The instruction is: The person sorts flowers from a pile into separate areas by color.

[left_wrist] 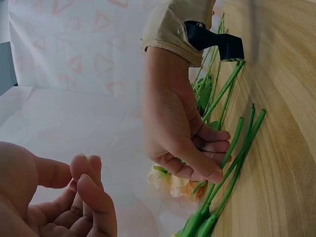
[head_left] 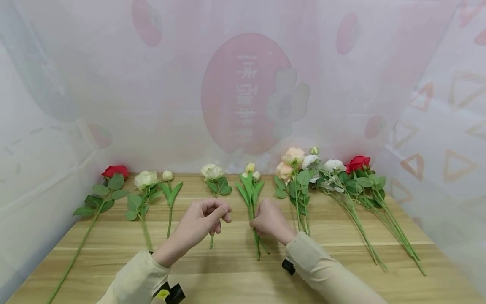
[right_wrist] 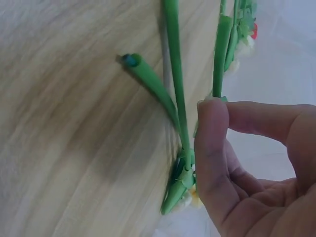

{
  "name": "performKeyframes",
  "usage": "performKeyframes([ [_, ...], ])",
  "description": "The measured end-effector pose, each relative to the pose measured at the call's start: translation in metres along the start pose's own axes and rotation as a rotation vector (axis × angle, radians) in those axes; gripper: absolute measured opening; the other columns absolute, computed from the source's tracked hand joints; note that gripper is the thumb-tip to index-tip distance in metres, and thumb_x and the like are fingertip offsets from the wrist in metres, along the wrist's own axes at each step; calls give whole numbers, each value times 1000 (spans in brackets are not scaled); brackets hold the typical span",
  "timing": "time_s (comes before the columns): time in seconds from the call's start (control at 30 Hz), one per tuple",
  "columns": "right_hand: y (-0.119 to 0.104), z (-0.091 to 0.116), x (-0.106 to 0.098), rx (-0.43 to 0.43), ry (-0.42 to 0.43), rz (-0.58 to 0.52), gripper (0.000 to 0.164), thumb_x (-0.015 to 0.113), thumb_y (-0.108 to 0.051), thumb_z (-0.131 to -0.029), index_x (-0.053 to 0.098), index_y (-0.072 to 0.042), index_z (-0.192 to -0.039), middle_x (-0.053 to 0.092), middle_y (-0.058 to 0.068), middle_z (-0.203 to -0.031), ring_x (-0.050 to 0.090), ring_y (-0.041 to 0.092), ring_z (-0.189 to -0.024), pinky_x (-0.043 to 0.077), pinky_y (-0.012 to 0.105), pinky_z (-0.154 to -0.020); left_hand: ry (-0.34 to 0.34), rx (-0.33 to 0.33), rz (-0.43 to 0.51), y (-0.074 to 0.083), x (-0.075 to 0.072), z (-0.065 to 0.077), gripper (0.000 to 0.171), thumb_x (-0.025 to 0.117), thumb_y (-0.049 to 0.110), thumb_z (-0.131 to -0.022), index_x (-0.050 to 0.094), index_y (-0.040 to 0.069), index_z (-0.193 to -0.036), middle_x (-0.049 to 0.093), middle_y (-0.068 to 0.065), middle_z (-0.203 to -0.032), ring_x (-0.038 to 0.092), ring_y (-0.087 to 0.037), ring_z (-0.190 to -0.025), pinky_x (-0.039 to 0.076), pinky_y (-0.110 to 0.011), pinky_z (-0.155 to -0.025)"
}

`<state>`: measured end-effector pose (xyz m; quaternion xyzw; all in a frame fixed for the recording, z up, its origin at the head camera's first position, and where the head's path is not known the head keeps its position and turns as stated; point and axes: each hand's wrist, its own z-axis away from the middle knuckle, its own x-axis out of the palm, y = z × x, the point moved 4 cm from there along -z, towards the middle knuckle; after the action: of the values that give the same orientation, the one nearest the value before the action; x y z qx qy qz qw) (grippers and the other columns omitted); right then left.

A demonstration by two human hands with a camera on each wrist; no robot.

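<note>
My right hand (head_left: 270, 220) pinches one green stem between thumb and forefinger; the right wrist view shows the stem's cut end (right_wrist: 222, 37) beyond the fingertips. It belongs to a small bunch of tulips (head_left: 249, 185) with yellow and white heads. Two other tulip stems (right_wrist: 174, 64) cross beside the fingers, close over the wood. My left hand (head_left: 205, 219) hovers left of the bunch, fingers loosely curled with nothing in them. Under it runs the stem of a white rose (head_left: 211, 171), partly hidden by the hand.
To the left lie a red rose (head_left: 115, 171), a cream rose (head_left: 146, 180) and a single white tulip (head_left: 167, 175). Rightward are peach roses (head_left: 293, 157), white flowers (head_left: 334, 165) and a red rose (head_left: 358, 163) on long stems. A printed sheet (head_left: 171, 105) stands behind the wooden table (head_left: 228, 278).
</note>
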<state>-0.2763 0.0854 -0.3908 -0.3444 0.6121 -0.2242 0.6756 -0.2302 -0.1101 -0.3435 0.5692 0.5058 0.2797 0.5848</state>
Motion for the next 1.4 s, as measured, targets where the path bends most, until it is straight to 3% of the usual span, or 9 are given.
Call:
performKeyframes([
  [0.1,1,-1,2,-15,-11,22,43,65,11,-77,46,-9,-44,52,8,-40,46,11,-30,39,22,-34,-3,-9,3,0,0,0,24,55,26,-103,68,6,-104,67,-13,-90,58,-24,-62,51,-34,-56],
  [0.33,1,-3,1,-88,-25,122,46,71,6,-75,40,-14,-48,29,-8,-39,27,4,-33,23,21,-35,-21,-18,3,0,-1,1,25,56,26,-103,68,4,-106,68,-9,-90,59,-24,-65,52,-34,-57],
  [0.47,-6,2,-9,-94,-20,150,36,73,-7,-85,49,-12,-58,39,-6,-45,35,6,-38,30,22,-38,-49,-8,-60,2,-6,1,26,56,27,-102,67,4,-108,67,-7,-89,60,-26,-66,51,-33,-56],
  [0.63,-17,16,-22,-128,-19,105,20,69,-17,-92,62,-9,-75,60,3,-59,54,15,-47,44,30,-44,-34,-9,-249,1,-18,-1,22,55,26,-103,67,8,-104,65,-2,-85,60,-22,-68,50,-35,-56],
  [0.9,-19,42,-32,-200,-55,-23,20,67,-18,-95,65,-8,-78,61,3,-61,57,20,-50,47,32,-47,37,-29,-493,2,-59,-2,21,54,22,-103,68,6,-103,64,0,-82,63,-17,-68,51,-35,-60],
  [1.0,-15,52,-33,-195,-57,-42,18,67,-19,-95,66,-8,-80,61,3,-61,60,24,-53,48,32,-47,53,-74,-577,-1,-78,-1,24,52,23,-104,68,5,-101,64,-1,-82,64,-15,-68,51,-34,-61],
  [1.13,-10,62,-34,-180,-69,-69,18,67,-21,-95,68,-8,-84,63,5,-64,61,26,-55,50,33,-49,67,-135,-684,-7,-101,0,31,49,25,-104,63,8,-82,60,-2,-71,59,-15,-61,45,-34,-55],
  [1.23,-10,69,-36,-185,-75,-83,17,67,-21,-96,69,-9,-84,64,6,-66,61,25,-57,50,33,-50,77,-188,-753,-13,-117,1,40,47,25,-104,51,12,-66,53,-1,-59,55,-16,-56,38,-33,-51],
  [1.4,-14,75,-40,-197,-66,-94,16,68,-21,-95,69,-10,-84,63,5,-67,60,23,-57,49,31,-49,83,-343,-829,-34,-146,5,47,46,31,-103,40,15,-58,41,1,-52,40,-13,-49,32,-30,-47],
])
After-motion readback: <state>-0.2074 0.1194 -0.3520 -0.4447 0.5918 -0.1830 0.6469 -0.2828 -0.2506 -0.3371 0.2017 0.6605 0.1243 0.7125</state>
